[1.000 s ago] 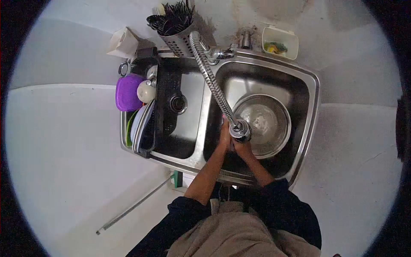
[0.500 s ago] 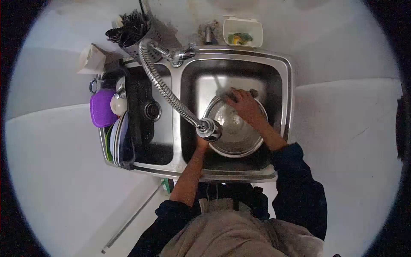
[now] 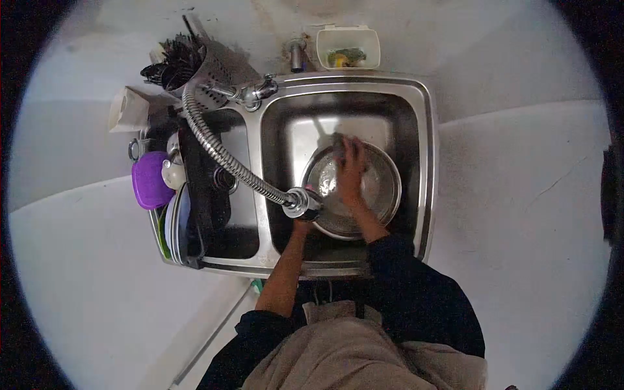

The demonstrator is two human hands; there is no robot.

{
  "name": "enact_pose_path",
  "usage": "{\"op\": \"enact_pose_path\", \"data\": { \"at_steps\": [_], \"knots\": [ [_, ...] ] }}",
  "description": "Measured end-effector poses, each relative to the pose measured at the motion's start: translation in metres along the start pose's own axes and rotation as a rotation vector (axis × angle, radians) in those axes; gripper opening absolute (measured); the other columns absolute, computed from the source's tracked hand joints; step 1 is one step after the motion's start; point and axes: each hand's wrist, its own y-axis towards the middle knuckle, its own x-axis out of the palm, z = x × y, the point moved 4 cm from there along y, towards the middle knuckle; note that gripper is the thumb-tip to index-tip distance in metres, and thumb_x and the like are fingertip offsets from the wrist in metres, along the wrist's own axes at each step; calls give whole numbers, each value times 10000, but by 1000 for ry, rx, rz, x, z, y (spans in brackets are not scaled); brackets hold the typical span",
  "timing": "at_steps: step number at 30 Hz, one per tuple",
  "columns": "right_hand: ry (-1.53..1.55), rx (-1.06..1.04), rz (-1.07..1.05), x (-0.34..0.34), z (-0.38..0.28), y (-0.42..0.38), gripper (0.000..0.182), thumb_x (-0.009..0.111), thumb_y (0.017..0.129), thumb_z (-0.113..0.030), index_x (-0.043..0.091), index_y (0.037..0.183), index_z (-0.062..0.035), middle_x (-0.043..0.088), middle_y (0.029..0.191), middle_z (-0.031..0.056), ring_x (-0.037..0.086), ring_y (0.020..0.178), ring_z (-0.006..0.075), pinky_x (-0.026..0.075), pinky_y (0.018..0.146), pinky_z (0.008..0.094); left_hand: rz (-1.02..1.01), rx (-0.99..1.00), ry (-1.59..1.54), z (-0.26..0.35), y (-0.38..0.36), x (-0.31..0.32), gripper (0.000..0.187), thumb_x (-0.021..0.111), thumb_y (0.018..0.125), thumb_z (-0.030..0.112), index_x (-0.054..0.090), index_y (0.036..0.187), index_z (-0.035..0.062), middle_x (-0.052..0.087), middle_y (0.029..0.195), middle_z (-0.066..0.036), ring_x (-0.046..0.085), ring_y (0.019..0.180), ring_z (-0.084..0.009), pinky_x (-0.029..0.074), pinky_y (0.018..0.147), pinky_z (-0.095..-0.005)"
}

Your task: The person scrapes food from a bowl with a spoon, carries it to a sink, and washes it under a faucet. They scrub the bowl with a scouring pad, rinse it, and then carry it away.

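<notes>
A wide, round metal bowl (image 3: 380, 208) lies in the right-hand sink basin, its inside facing up and wet-looking. My left hand (image 3: 303, 225) grips the bowl at its near left rim; the tap head covers most of the fingers. Over the far side of the bowl is my right hand (image 3: 351, 166), slightly blurred, its fingers bent around a dark scrubbing pad (image 3: 338, 139) that shows by the fingertips. The tap head (image 3: 302, 203) hangs on its coiled metal hose (image 3: 227, 158) over the left edge of the bowl.
The left basin (image 3: 242, 224) holds a black dish rack (image 3: 195, 237) with plates, a purple container (image 3: 150, 180) and a cream cup (image 3: 173, 174). Behind the sink stand a utensil holder (image 3: 207, 71) and a white tub (image 3: 370, 49) with sponges. A white box (image 3: 129, 109) stands left.
My right hand has swung left from the bowl's right side to its upper middle. My left hand stays at the near left rim. The whole view has shifted slightly.
</notes>
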Motion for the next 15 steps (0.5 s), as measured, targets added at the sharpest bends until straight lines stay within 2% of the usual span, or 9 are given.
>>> {"op": "enact_pose_path", "data": {
  "at_steps": [1,3,5,7,9,11,13,15],
  "knots": [
    [55,63,-38,18,-6,-7,655,584,762,-28,319,1353,-128,252,1386,190,289,1252,376,249,1029,444,-9,-21,-43,-4,4,-5,237,473,885,263,530,1039,93,568,956,-49,547,876,-189,457,795,-356],
    [260,-77,-217,35,-23,-44,684,579,793,-67,237,1384,-105,191,1421,197,221,1300,365,214,1057,437,-20,-67,-138,-17,10,-24,234,480,878,270,536,1026,98,569,943,-44,547,863,-186,457,787,-354],
    [392,-50,-506,34,-17,-87,643,583,795,-91,282,1363,-81,247,1404,187,235,1299,349,228,1058,432,-27,-107,-254,-25,14,-28,231,487,871,276,543,1013,103,570,930,-39,547,850,-182,456,780,-352],
    [58,-244,-736,19,19,-115,578,581,806,-130,340,1326,-60,306,1376,182,289,1275,346,241,1056,434,-35,-148,-359,-32,17,-33,229,494,864,282,549,1000,107,572,917,-35,547,837,-179,456,773,-350],
    [-214,-452,-1123,-4,60,-105,496,560,809,-151,403,1261,-23,371,1329,176,367,1224,350,292,1027,452,-48,-199,-465,-40,21,-38,226,501,857,289,555,987,112,573,904,-30,547,824,-175,456,765,-347],
    [-171,-69,-949,-28,79,-75,453,532,797,-147,429,1214,-3,416,1270,177,447,1142,354,345,988,450,-58,-251,-558,-47,22,-41,224,508,850,295,562,974,116,575,891,-25,546,811,-172,455,758,-345],
    [-198,96,-898,-31,83,-51,425,510,802,-145,438,1194,3,436,1228,192,460,1107,371,358,971,445,-59,-294,-654,-53,21,-44,222,515,843,302,568,961,121,576,878,-20,546,798,-169,455,750,-343],
    [-393,-143,-657,-12,109,-71,372,473,835,-155,448,1165,16,452,1171,233,474,1058,406,366,957,442,-48,-348,-757,-59,17,-47,220,522,836,308,575,948,126,577,865,-15,546,785,-165,454,743,-341]
  ]
}}
